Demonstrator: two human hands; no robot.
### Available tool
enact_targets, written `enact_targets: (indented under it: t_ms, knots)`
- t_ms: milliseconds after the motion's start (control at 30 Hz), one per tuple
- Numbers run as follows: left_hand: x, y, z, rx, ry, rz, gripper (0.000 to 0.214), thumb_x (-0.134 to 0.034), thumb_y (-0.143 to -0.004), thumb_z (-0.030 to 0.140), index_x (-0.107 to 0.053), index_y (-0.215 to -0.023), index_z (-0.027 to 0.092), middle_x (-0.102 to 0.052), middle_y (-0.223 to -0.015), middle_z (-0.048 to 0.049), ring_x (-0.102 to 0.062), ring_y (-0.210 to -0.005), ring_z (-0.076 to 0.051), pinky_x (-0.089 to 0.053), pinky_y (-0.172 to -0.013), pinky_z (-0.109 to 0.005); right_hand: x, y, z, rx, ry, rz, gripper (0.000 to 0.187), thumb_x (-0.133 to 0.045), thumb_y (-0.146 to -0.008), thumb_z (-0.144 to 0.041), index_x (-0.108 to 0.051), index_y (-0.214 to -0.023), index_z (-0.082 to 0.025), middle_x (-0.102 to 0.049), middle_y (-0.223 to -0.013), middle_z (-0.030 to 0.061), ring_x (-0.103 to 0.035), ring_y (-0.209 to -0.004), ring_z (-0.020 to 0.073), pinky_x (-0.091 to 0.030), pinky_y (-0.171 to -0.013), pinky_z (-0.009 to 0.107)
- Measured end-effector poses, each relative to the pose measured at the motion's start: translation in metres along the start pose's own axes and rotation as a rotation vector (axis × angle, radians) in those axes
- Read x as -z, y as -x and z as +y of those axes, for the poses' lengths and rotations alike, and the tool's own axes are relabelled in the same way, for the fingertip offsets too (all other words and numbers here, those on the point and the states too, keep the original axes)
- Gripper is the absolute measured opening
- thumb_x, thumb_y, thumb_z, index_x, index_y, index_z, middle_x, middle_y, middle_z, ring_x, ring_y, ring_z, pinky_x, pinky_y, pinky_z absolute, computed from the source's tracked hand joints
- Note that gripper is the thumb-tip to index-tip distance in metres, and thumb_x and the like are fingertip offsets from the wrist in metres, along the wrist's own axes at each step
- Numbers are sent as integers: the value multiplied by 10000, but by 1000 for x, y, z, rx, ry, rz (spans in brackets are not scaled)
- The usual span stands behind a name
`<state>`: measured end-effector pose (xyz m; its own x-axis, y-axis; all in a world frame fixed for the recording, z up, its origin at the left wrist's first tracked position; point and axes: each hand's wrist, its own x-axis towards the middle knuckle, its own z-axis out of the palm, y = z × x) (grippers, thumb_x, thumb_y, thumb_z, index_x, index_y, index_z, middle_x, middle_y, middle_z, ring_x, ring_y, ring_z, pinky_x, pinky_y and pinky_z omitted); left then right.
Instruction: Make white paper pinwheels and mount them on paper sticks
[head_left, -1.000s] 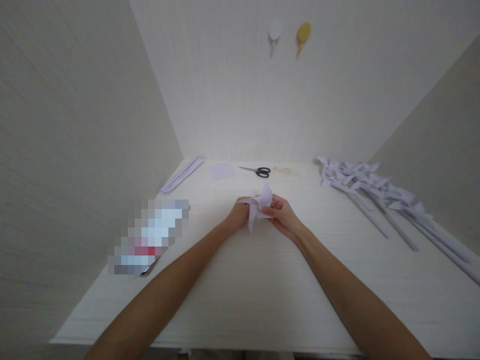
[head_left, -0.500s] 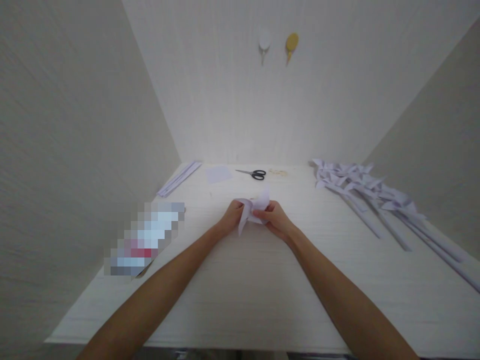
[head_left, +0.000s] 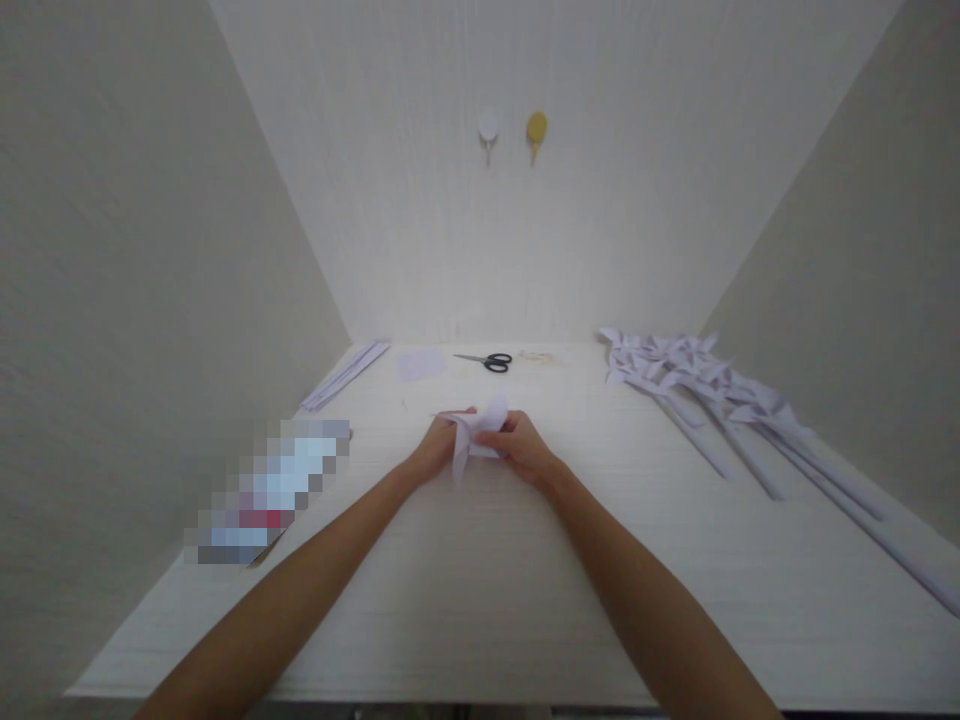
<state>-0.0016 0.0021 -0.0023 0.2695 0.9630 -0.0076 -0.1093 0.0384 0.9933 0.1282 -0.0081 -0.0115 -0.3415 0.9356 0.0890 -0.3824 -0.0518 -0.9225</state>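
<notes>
A white paper pinwheel (head_left: 486, 447) with curled, folded blades is held up over the middle of the table. My right hand (head_left: 529, 447) grips it from the right, thumb pressed on its centre and fingers behind. On the other side my left hand (head_left: 433, 450) holds the sheet, its fingers partly hidden by the paper. One blade hangs down between the hands and another sticks up. Beyond them lie black-handled scissors (head_left: 495, 362) and a flat square of paper (head_left: 421, 364).
Several finished paper pinwheels (head_left: 675, 365) on rolled paper sticks (head_left: 701, 445) lie at the right. Long paper strips or rolls (head_left: 345, 376) rest at the back left, near a blurred-out device (head_left: 277, 495). Thin pale bits (head_left: 538, 357) lie beside the scissors. Two hooks (head_left: 536, 128) are on the back wall.
The view has shifted, so everything sits a little further left and lower. My left fingers have straightened somewhat behind the pinwheel; my right thumb stays on its centre.
</notes>
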Motion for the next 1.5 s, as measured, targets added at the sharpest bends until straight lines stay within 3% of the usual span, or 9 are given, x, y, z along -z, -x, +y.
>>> enact_targets:
  t_ms: [200, 333, 433, 533, 667, 800, 1067, 1200, 1500]
  knots:
    - [2, -3, -1, 24, -44, 11, 261, -564, -615, 358, -513, -505, 127, -414, -426, 35, -325, -394, -61, -226, -396, -197, -3, -1, -7, -50, -226, 16, 152, -705, -478, -189, -648, -614, -149, -618, -533, -18, -537, -484, 105, -434, -565, 251]
    - [18, -14, 12, 55, -197, -29, 337, -529, -639, 419, -468, -463, 138, -389, -407, 28, -304, -364, -54, -182, -376, -198, -3, -3, -11, -28, -271, 57, 156, -704, -484, -221, -633, -607, -155, -615, -540, -25, -516, -468, 86, -420, -538, 223]
    - [47, -28, 30, -2, -540, 10, 378, -435, -699, 446, -457, -467, 149, -393, -412, 18, -333, -375, -63, -235, -394, -198, -1, -5, -12, -22, -293, 86, 154, -709, -483, -228, -621, -589, -161, -611, -541, -33, -497, -454, 72, -403, -499, 202]
    - [89, -45, 50, -48, -1255, 106, 337, -394, -733, 388, -517, -531, 147, -517, -522, -24, -447, -474, -91, -320, -472, -198, 0, -7, -12, -28, -308, 102, 159, -713, -478, -228, -617, -584, -159, -608, -532, -34, -492, -451, 71, -396, -483, 197]
    - [145, -60, 66, 35, -1550, 251, 122, -516, -638, 231, -575, -674, 130, -594, -752, -90, -533, -750, -195, -376, -631, -258, -1, -8, -13, -45, -319, 110, 152, -710, -480, -213, -619, -587, -156, -604, -522, -32, -492, -452, 76, -387, -475, 199]
    - [176, -65, 72, 143, -1758, 299, 260, -492, -658, 207, -570, -888, 115, -544, -994, -163, -483, -960, -269, -392, -743, -340, 0, -8, -12, -60, -320, 114, 146, -708, -483, -195, -628, -596, -149, -613, -534, -21, -502, -461, 81, -397, -500, 208]
    - [191, -76, 64, 311, -1910, 245, 371, -478, -684, 288, -554, -994, 100, -531, -1044, -187, -494, -974, -293, -426, -741, -364, 0, -8, -12, -66, -305, 118, 146, -702, -494, -193, -649, -620, -140, -641, -579, -4, -538, -507, 90, -411, -547, 209]
    - [194, -74, 59, 322, -1927, 287, 417, -434, -716, 291, -495, -1072, 82, -504, -1087, -199, -479, -1006, -292, -422, -759, -365, 0, -8, -12, -69, -300, 117, 146, -704, -489, -194, -649, -613, -139, -636, -562, -7, -535, -498, 89, -409, -542, 208]
    - [199, -73, 50, 337, -1888, 308, 373, -342, -756, 233, -495, -1055, 71, -532, -1067, -203, -527, -946, -287, -445, -716, -366, 1, -8, -11, -68, -286, 121, 141, -698, -500, -195, -653, -625, -149, -639, -578, -8, -542, -527, 99, -412, -568, 216]
